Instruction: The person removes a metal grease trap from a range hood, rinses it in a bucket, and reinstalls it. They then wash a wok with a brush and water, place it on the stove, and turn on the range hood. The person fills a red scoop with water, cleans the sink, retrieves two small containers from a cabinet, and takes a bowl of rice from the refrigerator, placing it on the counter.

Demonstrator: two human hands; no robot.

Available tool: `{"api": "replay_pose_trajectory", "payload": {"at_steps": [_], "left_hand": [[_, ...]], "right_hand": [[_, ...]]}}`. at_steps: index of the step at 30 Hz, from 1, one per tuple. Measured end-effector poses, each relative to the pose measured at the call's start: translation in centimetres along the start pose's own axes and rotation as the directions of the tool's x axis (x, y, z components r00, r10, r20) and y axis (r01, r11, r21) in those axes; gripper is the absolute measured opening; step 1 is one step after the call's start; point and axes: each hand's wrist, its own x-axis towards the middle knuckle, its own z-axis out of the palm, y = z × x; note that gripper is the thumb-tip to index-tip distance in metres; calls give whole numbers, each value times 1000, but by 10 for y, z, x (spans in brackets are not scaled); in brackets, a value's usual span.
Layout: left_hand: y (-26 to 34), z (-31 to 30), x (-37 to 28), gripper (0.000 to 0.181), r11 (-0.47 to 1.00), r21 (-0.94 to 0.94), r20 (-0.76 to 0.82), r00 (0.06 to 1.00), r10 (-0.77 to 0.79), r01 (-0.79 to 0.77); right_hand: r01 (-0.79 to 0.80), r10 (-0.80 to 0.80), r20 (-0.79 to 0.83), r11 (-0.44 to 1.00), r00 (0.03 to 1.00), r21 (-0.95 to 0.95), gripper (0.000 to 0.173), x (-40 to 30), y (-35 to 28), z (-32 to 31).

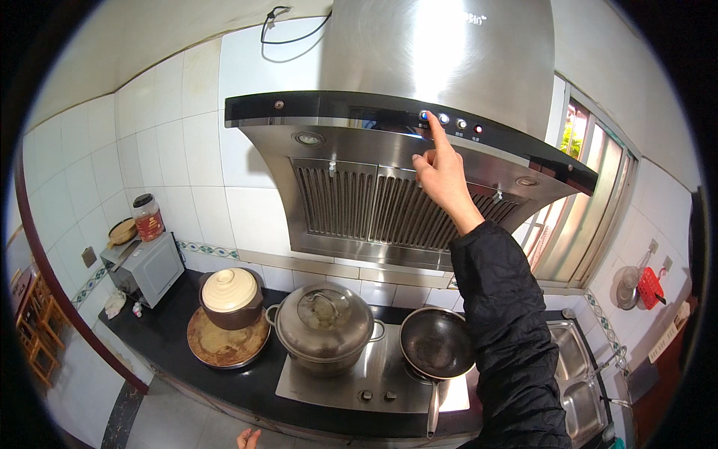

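Note:
My right hand reaches up to the stainless steel range hood. Its index finger is stretched out and covers part of the leftmost button on the hood's black control strip. The other fingers are curled and hold nothing. Several more buttons sit to the right of the fingertip; one glows red. Only the fingertips of my left hand show at the bottom edge, in front of the counter; the rest is out of view. Below the hood, a lidded steel pot and a black wok stand on a gas hob.
Left of the hob, a brown clay pot with a cream lid stands on a round board. A microwave oven holds a jar on top. A double steel sink lies right, partly behind my sleeve. The wok handle overhangs the hob's front.

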Motion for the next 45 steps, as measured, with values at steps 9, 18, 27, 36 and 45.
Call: {"api": "replay_pose_trajectory", "payload": {"at_steps": [9,18,27,36,45], "left_hand": [[1,3,7,49,999,24,1,999,37,-37],[5,4,11,46,997,-6,27,997,75,-75],[5,-8,1,49,998,-45,5,999,42,-41],[14,-12,0,53,998,-64,107,994,2,5],[-11,33,-8,48,984,-159,495,869,10,80]], "right_hand": [[174,-222,17,714,975,-678,76,3,1,1],[168,-244,28,574,969,-802,80,8,0,7],[-2,7,64,997,998,-81,75,-11,2,-10],[49,-19,374,996,927,-73,66,-103,-2,2],[-430,420,547,895,724,-118,60,-317,36,-37]]}}
